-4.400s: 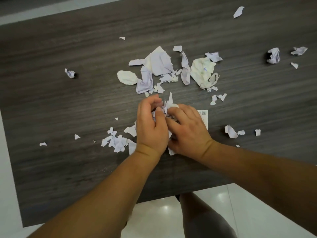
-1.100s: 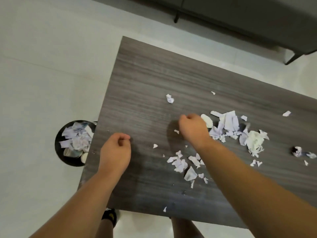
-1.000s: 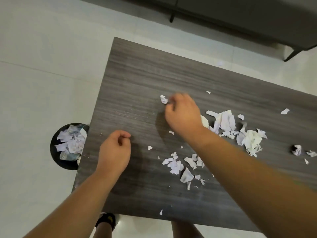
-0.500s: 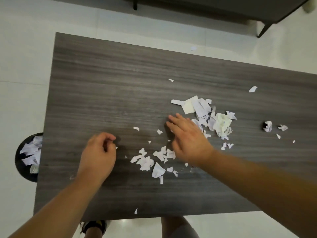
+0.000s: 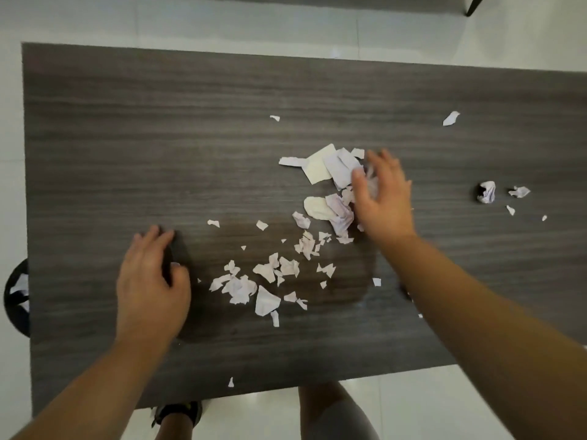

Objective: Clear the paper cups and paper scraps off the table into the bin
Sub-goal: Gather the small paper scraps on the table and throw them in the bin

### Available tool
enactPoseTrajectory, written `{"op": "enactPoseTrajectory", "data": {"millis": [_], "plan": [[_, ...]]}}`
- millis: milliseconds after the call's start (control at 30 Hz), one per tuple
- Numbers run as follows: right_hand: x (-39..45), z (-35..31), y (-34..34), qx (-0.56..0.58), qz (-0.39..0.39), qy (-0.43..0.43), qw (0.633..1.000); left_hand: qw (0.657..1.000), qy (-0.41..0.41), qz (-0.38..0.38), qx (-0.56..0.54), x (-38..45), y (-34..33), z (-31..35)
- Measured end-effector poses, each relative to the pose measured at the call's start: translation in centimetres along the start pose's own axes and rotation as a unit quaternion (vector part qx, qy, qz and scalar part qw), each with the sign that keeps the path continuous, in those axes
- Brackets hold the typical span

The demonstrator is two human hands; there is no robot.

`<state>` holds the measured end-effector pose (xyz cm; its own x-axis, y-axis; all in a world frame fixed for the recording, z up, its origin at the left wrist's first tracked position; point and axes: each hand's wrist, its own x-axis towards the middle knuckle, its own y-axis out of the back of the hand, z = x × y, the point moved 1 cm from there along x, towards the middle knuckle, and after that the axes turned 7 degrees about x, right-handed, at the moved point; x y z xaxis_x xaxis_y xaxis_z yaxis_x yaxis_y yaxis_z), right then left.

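Both hands spread open, empty: left hand on table, right hand over paper scraps.

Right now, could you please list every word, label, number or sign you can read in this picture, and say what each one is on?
None can be read.
The paper scraps on the table show faint purplish marks, too blurred to read as letters or numbers.
The crumpled paper ball shows dark marks, also illegible.
The paper in the bin is too small to tell.
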<state>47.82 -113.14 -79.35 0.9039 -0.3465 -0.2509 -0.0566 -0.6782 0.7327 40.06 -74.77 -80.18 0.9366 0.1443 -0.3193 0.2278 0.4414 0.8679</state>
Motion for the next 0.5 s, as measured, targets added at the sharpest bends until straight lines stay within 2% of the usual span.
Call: {"op": "enactPoseTrajectory", "data": {"millis": [200,300,367,500], "plan": [[-4.6,-2.2,-3.8,0.012,-0.090,0.075,0.993,0.997,-0.015,-0.070,-0.022,-5.7,-0.7,0.2],[-4.5,-2.5,-3.6,-0.006,-0.028,0.111,0.993,0.996,-0.026,-0.087,-0.019,-6.9,-0.9,0.6],[-2.7,-2.8,-3.1,-0.020,0.015,0.103,0.994,0.995,-0.041,-0.088,-0.022,-6.8,-1.1,0.8],[0.8,-4.1,-3.6,-0.012,-0.037,0.082,0.996,0.992,-0.097,-0.080,-0.026,-5.1,-0.9,0.7]]}}
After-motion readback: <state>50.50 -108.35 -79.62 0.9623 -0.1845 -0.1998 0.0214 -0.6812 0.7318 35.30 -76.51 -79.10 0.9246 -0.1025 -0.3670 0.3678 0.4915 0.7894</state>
